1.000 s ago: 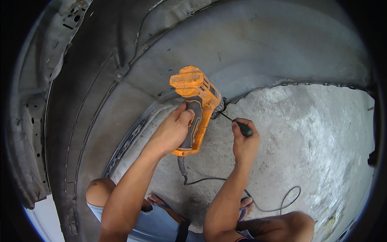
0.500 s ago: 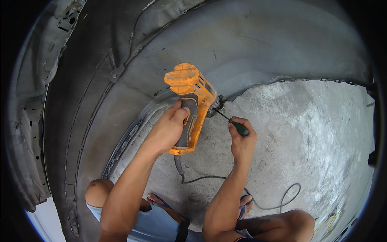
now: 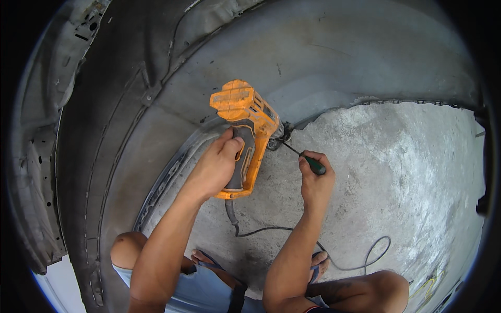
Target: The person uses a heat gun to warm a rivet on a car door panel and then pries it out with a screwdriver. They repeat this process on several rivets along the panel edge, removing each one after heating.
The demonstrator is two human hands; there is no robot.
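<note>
My left hand is wrapped round the dark grip of an orange corded heat gun, with the thumb near its trigger. The gun's metal nozzle points away to the right, toward a small dark fitting at the edge of a large grey curved panel. In my right hand is a screwdriver with a green and black handle. Its thin shaft reaches up and left to that fitting, close by the nozzle. The nozzle partly hides the fitting, so I cannot tell exactly where the tip touches.
The gun's black cord runs under my right forearm and loops on the grey concrete floor. Dark panel sections with seams and holes stand at left. My knees and sandalled feet are near the bottom. Something thin and yellow lies at lower right.
The heat gun has shifted very slightly to the left. My right hand and the screwdriver handle have moved a little to the right, with the shaft still at the fitting.
</note>
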